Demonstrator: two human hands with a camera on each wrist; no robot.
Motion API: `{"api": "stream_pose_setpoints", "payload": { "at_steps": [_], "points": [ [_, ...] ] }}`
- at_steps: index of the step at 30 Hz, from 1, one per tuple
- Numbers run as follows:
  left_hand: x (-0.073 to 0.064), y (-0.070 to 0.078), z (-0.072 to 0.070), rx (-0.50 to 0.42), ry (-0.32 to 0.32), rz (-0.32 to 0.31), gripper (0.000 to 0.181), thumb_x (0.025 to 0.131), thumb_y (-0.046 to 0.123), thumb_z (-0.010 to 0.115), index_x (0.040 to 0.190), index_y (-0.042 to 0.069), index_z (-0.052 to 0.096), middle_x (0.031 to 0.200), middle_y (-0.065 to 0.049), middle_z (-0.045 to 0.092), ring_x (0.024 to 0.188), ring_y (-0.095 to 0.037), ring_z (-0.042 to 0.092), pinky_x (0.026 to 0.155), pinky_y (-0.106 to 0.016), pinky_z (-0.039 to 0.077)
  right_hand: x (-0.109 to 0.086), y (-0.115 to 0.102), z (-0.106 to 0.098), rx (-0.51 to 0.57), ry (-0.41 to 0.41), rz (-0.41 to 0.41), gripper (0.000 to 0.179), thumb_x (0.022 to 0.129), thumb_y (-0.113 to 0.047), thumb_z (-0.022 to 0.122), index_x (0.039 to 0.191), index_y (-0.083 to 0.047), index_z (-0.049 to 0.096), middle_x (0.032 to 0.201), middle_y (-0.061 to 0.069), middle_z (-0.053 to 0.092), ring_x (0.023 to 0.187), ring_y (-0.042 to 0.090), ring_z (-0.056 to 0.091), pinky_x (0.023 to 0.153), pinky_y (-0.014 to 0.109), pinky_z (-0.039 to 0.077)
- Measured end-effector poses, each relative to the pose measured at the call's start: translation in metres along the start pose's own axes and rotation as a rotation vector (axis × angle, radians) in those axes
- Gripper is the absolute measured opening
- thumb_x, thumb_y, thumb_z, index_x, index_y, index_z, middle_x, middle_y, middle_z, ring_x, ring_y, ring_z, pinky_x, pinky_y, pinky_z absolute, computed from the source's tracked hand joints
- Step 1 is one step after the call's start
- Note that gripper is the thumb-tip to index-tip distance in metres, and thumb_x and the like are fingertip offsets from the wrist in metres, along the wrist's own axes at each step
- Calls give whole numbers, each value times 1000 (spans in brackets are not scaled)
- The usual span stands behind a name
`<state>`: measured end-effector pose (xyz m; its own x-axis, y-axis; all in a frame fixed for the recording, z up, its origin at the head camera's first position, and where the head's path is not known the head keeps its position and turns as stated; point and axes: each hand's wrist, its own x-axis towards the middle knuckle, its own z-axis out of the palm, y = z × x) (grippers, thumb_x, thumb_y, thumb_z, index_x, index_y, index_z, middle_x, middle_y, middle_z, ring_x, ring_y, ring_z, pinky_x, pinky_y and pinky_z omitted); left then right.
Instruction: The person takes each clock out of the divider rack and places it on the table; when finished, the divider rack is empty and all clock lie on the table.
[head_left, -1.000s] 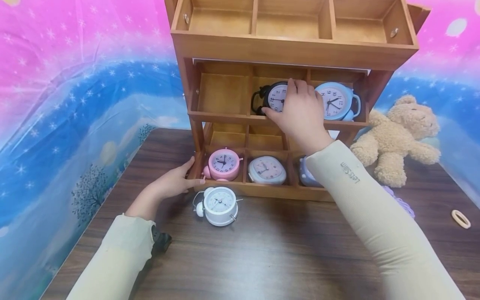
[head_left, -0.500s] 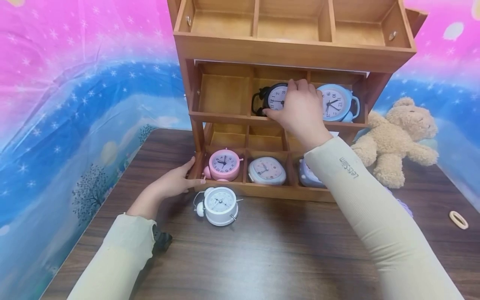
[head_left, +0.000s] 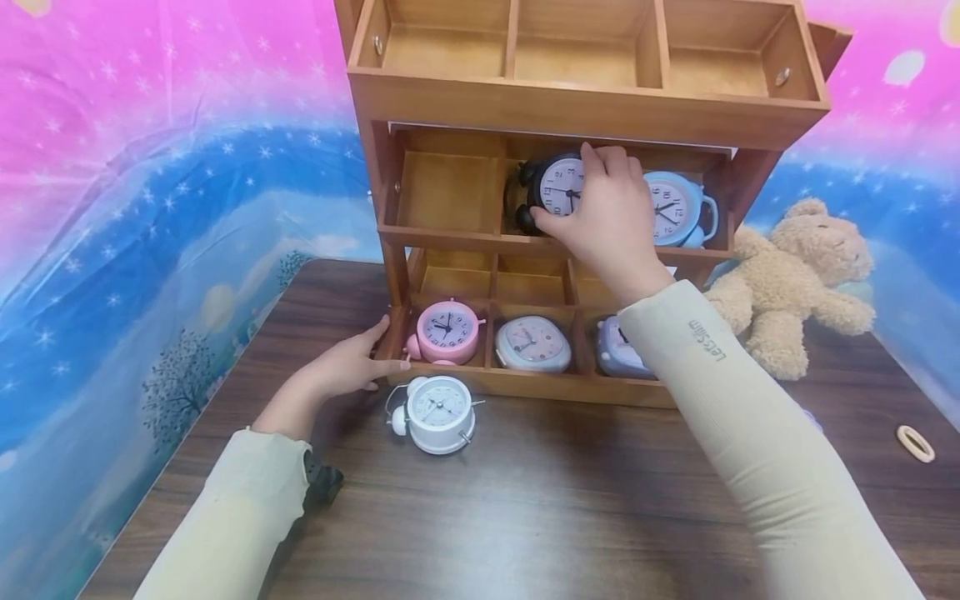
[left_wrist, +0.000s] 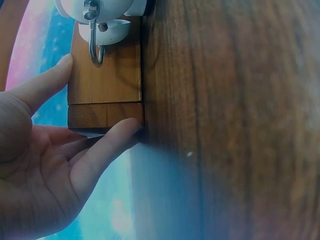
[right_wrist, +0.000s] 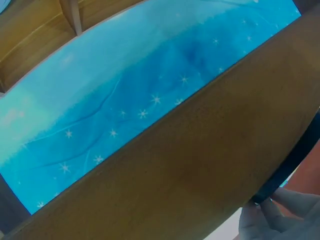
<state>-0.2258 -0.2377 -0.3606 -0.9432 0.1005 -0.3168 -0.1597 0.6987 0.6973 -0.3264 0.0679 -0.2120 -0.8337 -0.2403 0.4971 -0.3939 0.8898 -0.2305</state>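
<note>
My right hand grips a black twin-bell alarm clock in the middle compartment of the wooden shelf's second tier, covering part of its dial. In the right wrist view, fingers pinch its dark rim. The left hand holds the lower left corner of the wooden shelf, thumb over the front edge. Seen from the left wrist, thumb and fingers span the shelf's end board. Close to that hand, a white twin-bell alarm clock lies face up in front of the shelf.
Right of the black clock sits a light blue alarm clock. Pink, pale grey-blue and lavender clocks occupy the bottom tier. A teddy bear leans beside the shelf; a beige ring lies on the table.
The black clock has shifted slightly up and to the right with my right hand, and its face has turned a little. My left hand has stayed at the shelf corner.
</note>
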Motion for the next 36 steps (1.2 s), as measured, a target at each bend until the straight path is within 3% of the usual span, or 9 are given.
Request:
{"api": "stream_pose_setpoints", "payload": {
  "at_steps": [5, 11, 23, 30, 36],
  "points": [
    [1, 0, 0, 1, -1, 1, 98, 95, 43, 65, 160, 10, 0, 155, -32, 26, 111, -36, 64, 105, -56, 41, -1, 1, -8, 59, 63, -11, 95, 82, -59, 71, 154, -8, 35, 152, 11, 37, 139, 29, 34, 115, 44, 31],
    [1, -1, 0, 8, 4, -1, 98, 95, 43, 65, 160, 9, 0, 156, -32, 25, 109, -37, 65, 107, -58, 39, -7, 0, -16, 96, 26, 2, 93, 82, -62, 68, 153, -9, 37, 153, 10, 37, 140, 28, 34, 116, 45, 29],
    [2, 1, 0, 30, 9, 1, 98, 95, 44, 65, 159, 9, 0, 155, -32, 26, 106, -34, 66, 108, -57, 38, -48, -15, -33, 132, -181, -34, 96, 80, -67, 68, 152, -10, 41, 145, 15, 46, 130, 33, 44, 106, 55, 40],
    [2, 1, 0, 26, 2, -2, 97, 95, 44, 64, 159, 9, -1, 155, -32, 26, 106, -35, 65, 108, -58, 37, -72, -14, -33, 91, -303, -78, 95, 77, -69, 70, 146, -7, 49, 137, 13, 52, 120, 32, 53, 98, 54, 47],
    [1, 1, 0, 15, -4, -3, 98, 95, 45, 64, 160, 10, -1, 156, -32, 24, 110, -36, 64, 106, -56, 40, -92, -13, -26, 48, -377, -105, 94, 75, -66, 74, 145, -9, 50, 137, 13, 53, 115, 30, 56, 97, 55, 47]
  ]
}}
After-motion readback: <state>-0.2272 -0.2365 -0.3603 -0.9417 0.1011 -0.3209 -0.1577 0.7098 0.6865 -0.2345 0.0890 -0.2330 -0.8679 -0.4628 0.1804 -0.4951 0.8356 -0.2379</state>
